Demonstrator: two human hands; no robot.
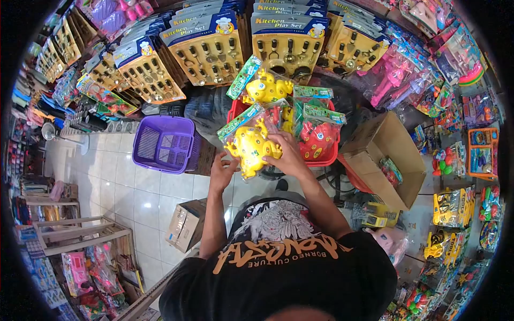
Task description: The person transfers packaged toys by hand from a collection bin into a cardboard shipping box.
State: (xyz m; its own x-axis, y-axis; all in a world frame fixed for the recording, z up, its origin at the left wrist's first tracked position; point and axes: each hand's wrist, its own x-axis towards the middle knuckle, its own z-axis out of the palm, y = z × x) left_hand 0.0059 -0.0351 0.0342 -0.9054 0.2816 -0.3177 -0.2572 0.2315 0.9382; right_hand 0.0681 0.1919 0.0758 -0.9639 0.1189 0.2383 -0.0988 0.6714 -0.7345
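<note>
A yellow frog toy in a clear bag with a green header card [249,145] is held in front of the body. My right hand [287,155] grips its right side, thumb over the front. My left hand [223,170] is at its lower left edge, with fingers apart; whether it touches the bag is unclear. Behind, a red basket [335,153] holds more bagged frogs, among them a red frog [317,140] on the right and another yellow frog [267,87] at the top.
An empty purple basket [165,140] stands to the left. On the right is an open cardboard box [402,179] with a packet inside. A small closed carton [184,227] sits on the floor. Kitchen play sets [206,53] hang in rows ahead, and bagged toys line the right side.
</note>
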